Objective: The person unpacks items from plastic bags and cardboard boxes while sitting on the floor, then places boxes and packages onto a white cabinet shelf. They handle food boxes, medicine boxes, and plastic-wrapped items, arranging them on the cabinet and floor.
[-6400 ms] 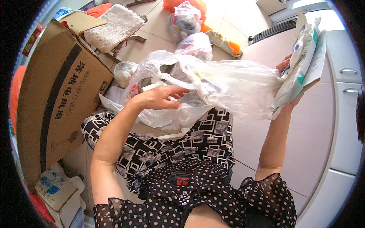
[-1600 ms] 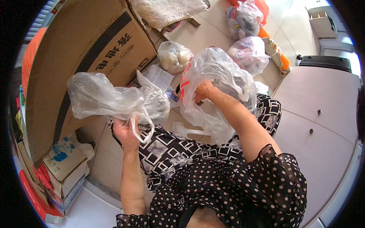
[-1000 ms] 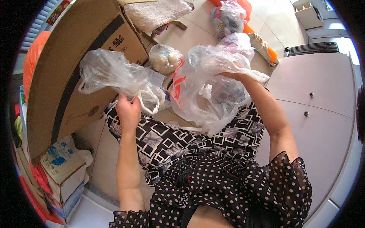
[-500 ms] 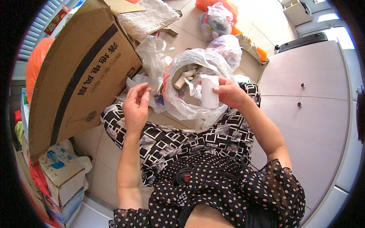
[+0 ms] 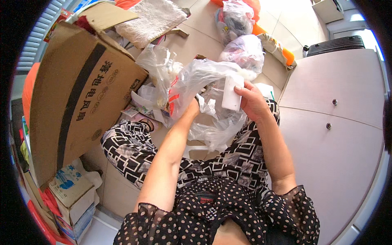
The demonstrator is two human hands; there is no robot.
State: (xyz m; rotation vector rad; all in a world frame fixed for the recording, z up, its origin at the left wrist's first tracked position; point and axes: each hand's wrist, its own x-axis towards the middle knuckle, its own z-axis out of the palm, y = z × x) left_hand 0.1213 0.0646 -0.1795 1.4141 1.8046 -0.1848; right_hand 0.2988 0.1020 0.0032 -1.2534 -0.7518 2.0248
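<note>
Between my right knee and the clear plastic bag [image 5: 192,75], my right hand [image 5: 254,100] grips a white roll [image 5: 232,94], upright, with the thumb across its near side. The roll looks like paper; its exact kind is hard to make out. My left hand [image 5: 193,108] reaches into the mouth of the bag, and its fingers are hidden behind the film and a crumpled white strip [image 5: 208,107]. That strip hangs between my left hand and the roll. The bag rests on the floor between my bent legs, its rim pulled up on the far side.
A large brown cardboard box [image 5: 87,98] leans at the left, above a smaller carton [image 5: 73,185]. Filled plastic bags [image 5: 243,53] lie beyond the open bag. A fluffy white mat [image 5: 151,22] is at the far left. A pale cabinet [image 5: 326,147] stands close on my right.
My left hand has gone from hovering left of the bag to inside its mouth, and the bag's rim has shifted upward. The right hand still holds the white roll.
</note>
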